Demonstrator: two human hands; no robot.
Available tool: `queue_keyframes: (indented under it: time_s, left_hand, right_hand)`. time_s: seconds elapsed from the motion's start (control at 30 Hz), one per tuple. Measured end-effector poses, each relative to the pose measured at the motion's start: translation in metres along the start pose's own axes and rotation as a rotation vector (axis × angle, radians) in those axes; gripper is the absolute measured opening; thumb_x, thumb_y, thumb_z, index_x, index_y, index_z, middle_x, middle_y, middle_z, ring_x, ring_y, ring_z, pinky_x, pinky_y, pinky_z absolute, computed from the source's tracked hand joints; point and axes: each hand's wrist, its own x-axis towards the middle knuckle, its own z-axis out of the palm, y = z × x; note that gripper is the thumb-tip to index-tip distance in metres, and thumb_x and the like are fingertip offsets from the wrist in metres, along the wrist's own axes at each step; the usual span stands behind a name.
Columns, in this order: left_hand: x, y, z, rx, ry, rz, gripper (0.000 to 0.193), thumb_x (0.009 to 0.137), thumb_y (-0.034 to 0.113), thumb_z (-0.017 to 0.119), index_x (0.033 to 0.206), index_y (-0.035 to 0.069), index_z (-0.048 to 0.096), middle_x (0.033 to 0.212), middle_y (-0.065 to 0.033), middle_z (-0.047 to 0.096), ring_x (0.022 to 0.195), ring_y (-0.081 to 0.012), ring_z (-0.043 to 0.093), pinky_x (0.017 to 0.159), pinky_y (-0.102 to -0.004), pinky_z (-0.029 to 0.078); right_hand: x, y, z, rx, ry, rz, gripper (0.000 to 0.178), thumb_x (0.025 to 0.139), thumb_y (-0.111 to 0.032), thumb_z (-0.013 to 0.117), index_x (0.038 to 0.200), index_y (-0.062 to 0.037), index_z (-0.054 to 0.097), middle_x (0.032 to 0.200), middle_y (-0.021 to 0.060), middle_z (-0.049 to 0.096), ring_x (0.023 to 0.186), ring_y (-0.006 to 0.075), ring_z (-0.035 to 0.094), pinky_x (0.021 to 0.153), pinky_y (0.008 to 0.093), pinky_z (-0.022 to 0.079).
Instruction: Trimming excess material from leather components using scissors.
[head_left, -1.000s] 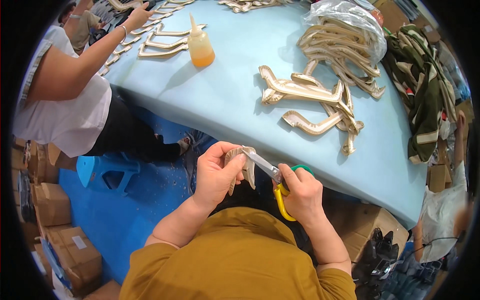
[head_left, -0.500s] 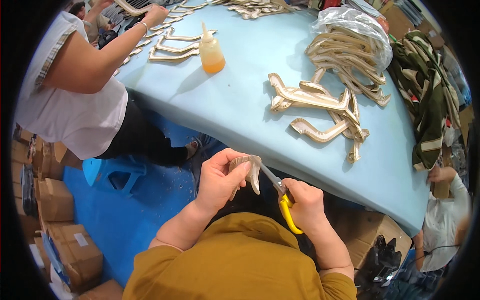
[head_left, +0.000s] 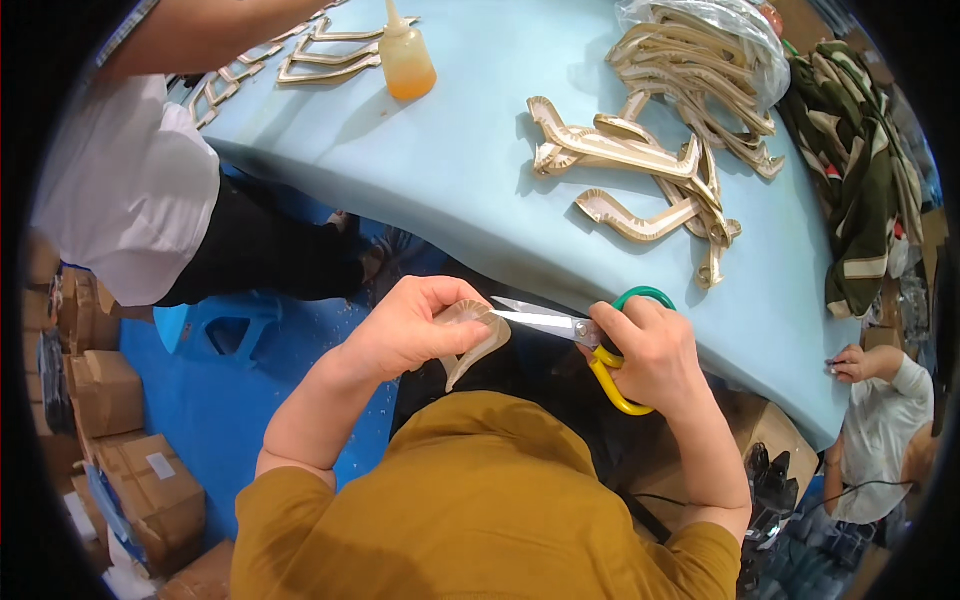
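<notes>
My left hand point(head_left: 420, 322) pinches a curved beige strip point(head_left: 487, 345) with a notched edge, whose loose end hangs down in a bend. In my right hand point(head_left: 648, 352) is a pair of scissors point(head_left: 552, 320) with one yellow and one green handle. Its blades are slightly parted and point left, with the tips beside the upper edge of the strip. Both hands are in front of my body, just off the near edge of the table. Several similar beige strips point(head_left: 625, 150) lie in a loose heap on the table ahead to the right.
A blue-covered table point(head_left: 450, 180) carries a squeeze bottle point(head_left: 408, 62) of amber liquid, a bagged stack of strips point(head_left: 700, 62) and a dark green garment point(head_left: 850, 180). One person point(head_left: 130, 190) stands at left by a blue stool point(head_left: 220, 330); another point(head_left: 880, 430) is at right. Cardboard boxes point(head_left: 150, 500) line the left.
The scissors have drawn back to the right and turned more level, their blades now parted and the green handle showing. The strip has turned in my left hand. The person at left has shifted.
</notes>
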Motion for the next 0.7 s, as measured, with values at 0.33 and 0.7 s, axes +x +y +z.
queue_keyframes:
  time_s: [0.33,0.7]
  left_hand:
    - [0.004,-0.009,0.000,-0.066,-0.083,-0.102,0.015,0.077,0.011,0.068,0.085,0.001,0.061,0.073,-0.0007,0.059,0.063,-0.0034,0.049,0.053,-0.0180,0.038]
    - [0.009,-0.016,0.005,0.004,-0.158,-0.108,0.012,0.074,0.010,0.068,0.080,0.002,0.061,0.072,0.0008,0.056,0.064,-0.0043,0.047,0.059,-0.0192,0.038]
  right_hand:
    - [-0.009,0.008,-0.003,-0.142,-0.045,-0.102,0.028,0.062,-0.015,0.069,0.087,-0.0132,0.056,0.064,0.0034,0.044,0.055,0.0189,0.052,0.047,0.0311,0.040]
    - [-0.010,0.015,-0.012,-0.249,-0.078,-0.191,0.028,0.063,-0.019,0.068,0.088,-0.0152,0.057,0.064,0.0016,0.041,0.054,0.0166,0.049,0.046,0.0294,0.038]
